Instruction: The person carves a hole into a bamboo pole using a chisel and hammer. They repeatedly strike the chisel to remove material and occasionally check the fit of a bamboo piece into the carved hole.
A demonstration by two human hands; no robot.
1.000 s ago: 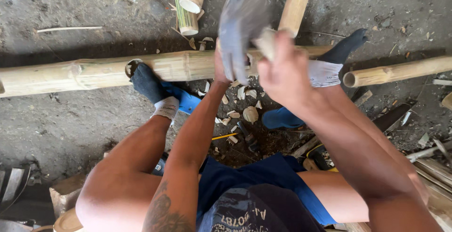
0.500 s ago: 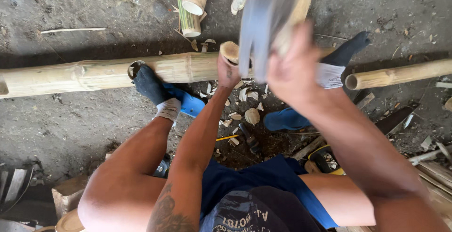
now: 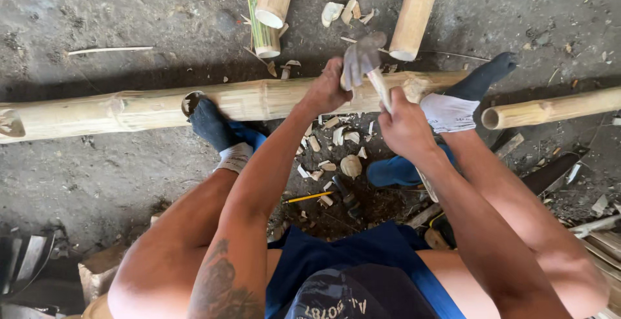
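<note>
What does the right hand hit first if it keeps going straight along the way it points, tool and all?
Most likely the long bamboo pole. The right hand points its hatchet forward and down at the pole, beside the left hand that rests on it. Depth is unclear from above.

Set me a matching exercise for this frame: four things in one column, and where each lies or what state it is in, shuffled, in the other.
Things:
1. long bamboo pole
2. hatchet
3. left hand
4. bamboo chips

Places or states:
A. scattered on the ground between the feet
B. resting on the pole beside the blade
C. lying across the ground, pinned under both socked feet
D. gripped by its handle in the right hand, blade down at the pole

Pairs: 1-C, 2-D, 3-B, 4-A
</note>
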